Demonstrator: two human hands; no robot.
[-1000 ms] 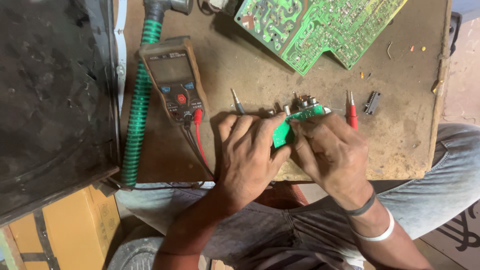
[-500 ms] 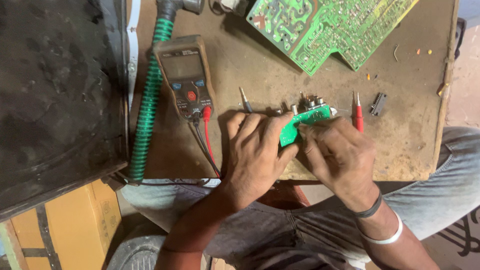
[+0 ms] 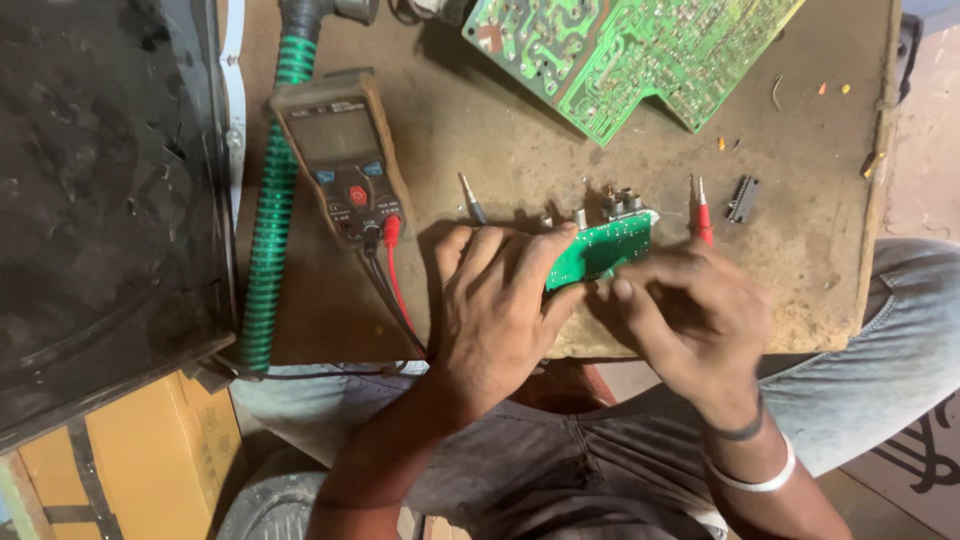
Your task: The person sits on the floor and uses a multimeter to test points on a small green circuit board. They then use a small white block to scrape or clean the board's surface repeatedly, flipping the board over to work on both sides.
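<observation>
Two hands held one small green circuit board point(image 3: 600, 250) just above the table point(image 3: 480, 130): the left hand point(image 3: 500, 300) closed on its near end, the right hand point(image 3: 690, 310) pinching the other. Handling step, apparently; red probe point(image 3: 702, 215) lay just beside, needing a freed hand.

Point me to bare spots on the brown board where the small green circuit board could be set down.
Bare brown worktop lies between the brown multimeter and the large green circuit board; another patch sits right of the small black component. Crowded: the middle, where left hand and right hand grip the small green circuit board, probes alongside.
</observation>
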